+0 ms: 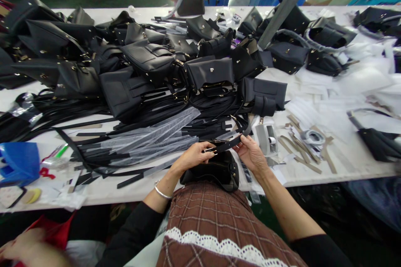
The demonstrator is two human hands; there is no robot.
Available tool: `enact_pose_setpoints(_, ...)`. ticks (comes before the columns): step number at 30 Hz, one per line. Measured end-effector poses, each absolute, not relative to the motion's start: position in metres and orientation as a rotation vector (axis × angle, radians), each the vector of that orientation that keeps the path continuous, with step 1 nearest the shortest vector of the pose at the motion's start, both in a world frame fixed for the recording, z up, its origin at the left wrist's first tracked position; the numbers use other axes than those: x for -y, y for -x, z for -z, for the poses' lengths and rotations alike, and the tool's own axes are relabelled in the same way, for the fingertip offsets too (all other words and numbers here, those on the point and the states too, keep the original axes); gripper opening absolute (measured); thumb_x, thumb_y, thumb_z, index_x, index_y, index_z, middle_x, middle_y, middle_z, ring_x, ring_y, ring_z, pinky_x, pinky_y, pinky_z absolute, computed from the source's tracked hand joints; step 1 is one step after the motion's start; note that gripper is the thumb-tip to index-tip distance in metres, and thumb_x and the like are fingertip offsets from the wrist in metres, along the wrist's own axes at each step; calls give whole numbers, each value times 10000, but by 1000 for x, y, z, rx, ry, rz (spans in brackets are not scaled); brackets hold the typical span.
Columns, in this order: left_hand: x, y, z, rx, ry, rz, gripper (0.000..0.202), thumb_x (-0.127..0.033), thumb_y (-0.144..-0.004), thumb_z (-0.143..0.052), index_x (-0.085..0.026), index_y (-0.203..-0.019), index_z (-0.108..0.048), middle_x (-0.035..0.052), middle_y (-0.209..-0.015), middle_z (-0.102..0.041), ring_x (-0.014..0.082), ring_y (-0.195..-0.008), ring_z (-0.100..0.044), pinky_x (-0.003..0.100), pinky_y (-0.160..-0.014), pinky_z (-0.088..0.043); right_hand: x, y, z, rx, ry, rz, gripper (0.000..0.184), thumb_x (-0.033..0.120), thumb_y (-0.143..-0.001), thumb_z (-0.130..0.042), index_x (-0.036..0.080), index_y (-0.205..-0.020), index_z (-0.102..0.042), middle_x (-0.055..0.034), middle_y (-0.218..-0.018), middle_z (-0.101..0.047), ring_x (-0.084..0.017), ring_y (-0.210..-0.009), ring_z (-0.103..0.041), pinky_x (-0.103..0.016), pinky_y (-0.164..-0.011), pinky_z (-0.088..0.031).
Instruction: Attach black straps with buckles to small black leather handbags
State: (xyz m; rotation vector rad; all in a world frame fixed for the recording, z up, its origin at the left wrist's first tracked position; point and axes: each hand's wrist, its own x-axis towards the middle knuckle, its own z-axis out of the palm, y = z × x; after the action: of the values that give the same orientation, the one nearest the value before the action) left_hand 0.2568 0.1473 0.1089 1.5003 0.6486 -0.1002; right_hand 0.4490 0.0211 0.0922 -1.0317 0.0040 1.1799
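Bag [213, 173]: small, black, grained, rounded; propped at the table's [344, 167] near edge against the lap, seemingly to steady it; strap [226, 144]: flat, black, gilt buckle; held taut over the bag between left hand [194, 156] and right hand [252, 154], each grip pinched on it; behind: heaped bags [150, 58]; loose straps [94, 110].

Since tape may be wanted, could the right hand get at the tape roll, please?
Probably yes: the tape roll lies uncovered just right of the right hand, though that hand grips a black strap.
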Motion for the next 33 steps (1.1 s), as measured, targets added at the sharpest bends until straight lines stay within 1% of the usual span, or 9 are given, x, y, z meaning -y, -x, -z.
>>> enact_pose_setpoints(3,-145,-259,-109,-645,-1534,66,343,-327,-818,-573,-138,-1094,-651,-37,-621,-568,97,-571,-503,215,-571,-359,-21,-443,-92,67,1127,-1352,247,294,-685,-826,174,-841,-677,-2,-740,-720,-126,-641,-665,-243,-619,-567)
enact_pose_setpoints(5,-146,-258,-108,-650,-1466,72,377,-350,-829,-563,-133,-1131,-628,-42,-615,-556,84,-527,-465,206,-530,-340,-22,-440,-89,50,1146,-1379,260,299,-666,-839,169,-819,-675,-4,-688,-711,-128,-609,-668,-238,-604,-574)
enact_pose_setpoints(9,-148,-255,-103,-648,-1344,76,440,-412,-859,-544,-133,-1197,-580,-46,-615,-560,59,-449,-382,184,-448,-273,-23,-439,-82,-66,1099,-1329,264,278,-626,-865,185,-756,-655,18,-686,-714,-121,-605,-678,-228,-604,-589)
enact_pose_setpoints(15,-149,-252,-99,-587,-1296,37,473,-423,-890,-533,-127,-1258,-513,-21,-666,-607,42,-438,-396,166,-436,-272,-21,-439,-82,-126,1013,-1320,274,259,-615,-870,190,-744,-638,30,-683,-707,-101,-593,-661,-206,-598,-579)
enact_pose_setpoints(21,-148,-250,-100,-571,-1303,13,474,-437,-909,-506,-132,-1271,-483,-23,-670,-612,41,-429,-406,160,-436,-288,-20,-437,-86,-30,1130,-1263,280,311,-625,-861,183,-771,-659,24,-686,-693,-107,-606,-652,-226,-605,-570)
enact_pose_setpoints(25,-142,-252,-100,-630,-1438,-13,433,-421,-913,-491,-159,-1258,-500,-37,-642,-600,61,-435,-441,167,-433,-333,-22,-430,-93,207,1370,-1129,321,408,-635,-839,159,-759,-679,-6,-660,-694,-139,-582,-649,-279,-604,-560)
enact_pose_setpoints(28,-138,-254,-100,-666,-1492,-38,377,-390,-908,-487,-166,-1206,-541,-46,-611,-576,70,-441,-451,171,-431,-346,-22,-422,-103,439,1622,-978,322,459,-692,-780,151,-721,-690,-36,-655,-707,-166,-588,-652,-302,-611,-542)
enact_pose_setpoints(30,-136,-255,-100,-677,-1499,-50,356,-378,-906,-483,-161,-1178,-559,-46,-599,-569,71,-437,-447,175,-431,-346,-21,-417,-110,658,1788,-795,297,454,-744,-733,159,-724,-703,-45,-665,-711,-172,-588,-642,-301,-596,-525)
enact_pose_setpoints(33,-134,-257,-99,-674,-1485,-77,325,-378,-905,-488,-165,-1131,-584,-33,-630,-589,75,-463,-477,181,-457,-371,-18,-411,-115,1097,1902,-432,212,382,-800,-687,178,-759,-724,-63,-721,-725,-187,-632,-649,-308,-620,-516)
